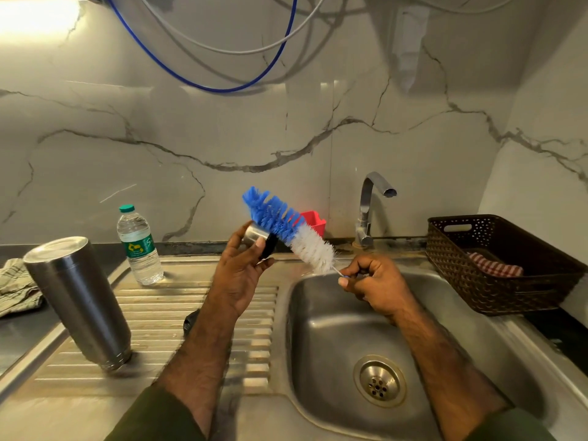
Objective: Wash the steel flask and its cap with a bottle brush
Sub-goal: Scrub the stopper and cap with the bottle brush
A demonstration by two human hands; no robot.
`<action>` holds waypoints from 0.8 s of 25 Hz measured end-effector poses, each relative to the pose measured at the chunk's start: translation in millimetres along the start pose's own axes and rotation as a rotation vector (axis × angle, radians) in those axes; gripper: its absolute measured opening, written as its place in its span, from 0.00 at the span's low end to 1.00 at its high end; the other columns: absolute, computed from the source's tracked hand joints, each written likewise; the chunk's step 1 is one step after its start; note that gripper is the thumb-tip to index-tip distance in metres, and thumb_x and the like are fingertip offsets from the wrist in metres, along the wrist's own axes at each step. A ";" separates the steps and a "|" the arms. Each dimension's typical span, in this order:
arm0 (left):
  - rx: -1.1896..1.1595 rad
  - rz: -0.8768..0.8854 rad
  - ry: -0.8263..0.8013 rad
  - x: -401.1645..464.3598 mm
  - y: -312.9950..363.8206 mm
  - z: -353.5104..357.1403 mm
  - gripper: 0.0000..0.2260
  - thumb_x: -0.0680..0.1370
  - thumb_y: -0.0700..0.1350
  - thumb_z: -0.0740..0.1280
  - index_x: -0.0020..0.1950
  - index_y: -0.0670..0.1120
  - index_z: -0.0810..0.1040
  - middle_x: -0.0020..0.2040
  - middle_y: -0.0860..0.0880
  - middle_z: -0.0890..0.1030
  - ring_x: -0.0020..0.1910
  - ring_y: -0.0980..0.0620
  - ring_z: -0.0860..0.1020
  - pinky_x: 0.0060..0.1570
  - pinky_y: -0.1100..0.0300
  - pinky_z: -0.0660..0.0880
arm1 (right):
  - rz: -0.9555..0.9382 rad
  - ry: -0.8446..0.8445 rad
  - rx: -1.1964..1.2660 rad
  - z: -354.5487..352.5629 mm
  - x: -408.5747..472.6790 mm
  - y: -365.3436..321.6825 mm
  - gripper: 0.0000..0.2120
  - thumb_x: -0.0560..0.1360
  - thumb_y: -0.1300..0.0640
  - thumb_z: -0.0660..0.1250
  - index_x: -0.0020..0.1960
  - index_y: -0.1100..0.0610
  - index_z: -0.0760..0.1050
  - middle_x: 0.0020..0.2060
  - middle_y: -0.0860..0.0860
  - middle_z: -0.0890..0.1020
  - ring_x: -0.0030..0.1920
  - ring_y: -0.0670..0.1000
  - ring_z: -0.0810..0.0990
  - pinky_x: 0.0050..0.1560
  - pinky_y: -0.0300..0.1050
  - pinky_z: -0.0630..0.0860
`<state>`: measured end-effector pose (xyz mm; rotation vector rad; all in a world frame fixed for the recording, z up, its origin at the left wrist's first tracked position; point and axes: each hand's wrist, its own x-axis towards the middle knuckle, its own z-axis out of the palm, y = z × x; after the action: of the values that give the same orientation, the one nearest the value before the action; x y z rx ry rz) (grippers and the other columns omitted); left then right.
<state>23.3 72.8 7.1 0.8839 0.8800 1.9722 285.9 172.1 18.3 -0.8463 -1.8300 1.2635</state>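
Observation:
The steel flask (79,300) stands upside down on the ribbed drainboard (178,316) at the left. My left hand (241,275) grips the flask's cap (258,238), a steel cap with a black rim, above the drainboard's right end. My right hand (372,283) pinches the thin wire handle of the bottle brush (286,230) over the sink basin's far edge. The brush has blue bristles at its tip and white bristles lower down. Its blue bristles lie against the cap.
A steel sink basin (334,332) with a drain (380,381) lies below my right hand, and a tap (369,208) stands behind it. A plastic water bottle (138,246), a red holder (313,222), a brown basket (499,265) with a checked cloth and a folded cloth (16,286) sit around.

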 end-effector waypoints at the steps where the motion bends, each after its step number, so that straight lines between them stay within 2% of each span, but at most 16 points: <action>1: 0.006 -0.001 -0.010 0.6 -2.1 -0.1 0.18 0.74 0.44 0.79 0.63 0.49 0.82 0.61 0.41 0.84 0.58 0.44 0.85 0.53 0.50 0.79 | -0.012 -0.018 0.004 2.2 -0.5 -1.0 0.13 0.71 0.68 0.78 0.34 0.53 0.83 0.31 0.51 0.83 0.28 0.46 0.74 0.28 0.41 0.72; 3: 0.052 -0.017 -0.050 -0.7 -7.2 4.2 0.14 0.74 0.45 0.79 0.59 0.48 0.84 0.58 0.41 0.83 0.55 0.44 0.85 0.53 0.50 0.78 | -0.033 -0.004 -0.004 9.0 0.2 -2.7 0.11 0.72 0.68 0.78 0.36 0.54 0.83 0.30 0.50 0.82 0.27 0.45 0.74 0.28 0.40 0.72; 4: 0.051 -0.023 -0.063 -1.6 -7.6 6.7 0.15 0.75 0.45 0.78 0.61 0.46 0.83 0.58 0.40 0.83 0.55 0.44 0.85 0.53 0.50 0.79 | -0.035 0.024 -0.015 12.0 1.2 -2.7 0.10 0.72 0.67 0.78 0.37 0.54 0.84 0.29 0.49 0.81 0.27 0.44 0.73 0.29 0.39 0.71; 7: -0.083 -0.026 -0.022 -0.8 0.4 7.8 0.34 0.70 0.51 0.83 0.72 0.41 0.77 0.63 0.38 0.84 0.55 0.44 0.85 0.53 0.52 0.83 | -0.035 0.076 -0.063 11.7 3.2 -0.3 0.08 0.72 0.66 0.78 0.39 0.55 0.84 0.29 0.46 0.81 0.26 0.39 0.74 0.30 0.37 0.71; 9: -0.186 -0.012 0.053 0.6 7.4 7.0 0.41 0.65 0.56 0.86 0.73 0.41 0.76 0.64 0.39 0.84 0.54 0.45 0.86 0.54 0.53 0.83 | -0.041 0.037 -0.082 6.2 1.9 1.1 0.10 0.72 0.66 0.78 0.38 0.54 0.84 0.30 0.47 0.82 0.27 0.39 0.75 0.30 0.37 0.72; 11: -0.252 -0.005 0.155 2.1 9.2 6.2 0.37 0.69 0.57 0.82 0.72 0.40 0.77 0.65 0.38 0.83 0.54 0.44 0.86 0.53 0.53 0.84 | -0.053 0.014 -0.081 1.7 -0.4 -0.4 0.11 0.72 0.67 0.78 0.37 0.53 0.83 0.29 0.46 0.81 0.27 0.41 0.75 0.29 0.37 0.72; 14: -0.356 -0.011 0.277 3.3 12.1 3.1 0.21 0.81 0.54 0.70 0.68 0.40 0.79 0.65 0.38 0.82 0.57 0.43 0.84 0.52 0.53 0.84 | -0.077 0.017 -0.143 -5.4 -2.1 -2.3 0.12 0.71 0.68 0.79 0.36 0.53 0.83 0.31 0.47 0.83 0.28 0.39 0.76 0.30 0.34 0.72; 17: -0.369 0.002 0.327 4.7 15.9 -2.8 0.17 0.83 0.52 0.70 0.65 0.41 0.81 0.65 0.41 0.84 0.65 0.42 0.83 0.57 0.50 0.84 | -0.110 -0.005 -0.255 -7.6 -3.7 -4.9 0.11 0.70 0.68 0.80 0.37 0.54 0.84 0.34 0.47 0.84 0.32 0.38 0.78 0.33 0.31 0.73; 20: -0.245 0.034 0.304 2.6 18.4 -2.9 0.17 0.79 0.50 0.73 0.63 0.41 0.83 0.61 0.41 0.86 0.61 0.42 0.85 0.58 0.48 0.84 | -0.110 -0.022 -0.397 -2.2 -4.3 -7.5 0.11 0.70 0.65 0.80 0.37 0.51 0.84 0.33 0.43 0.84 0.35 0.40 0.80 0.37 0.33 0.74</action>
<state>13.0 65.9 21.3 0.4692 0.7704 2.2239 289.2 167.3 25.0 -0.9257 -2.1518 0.8553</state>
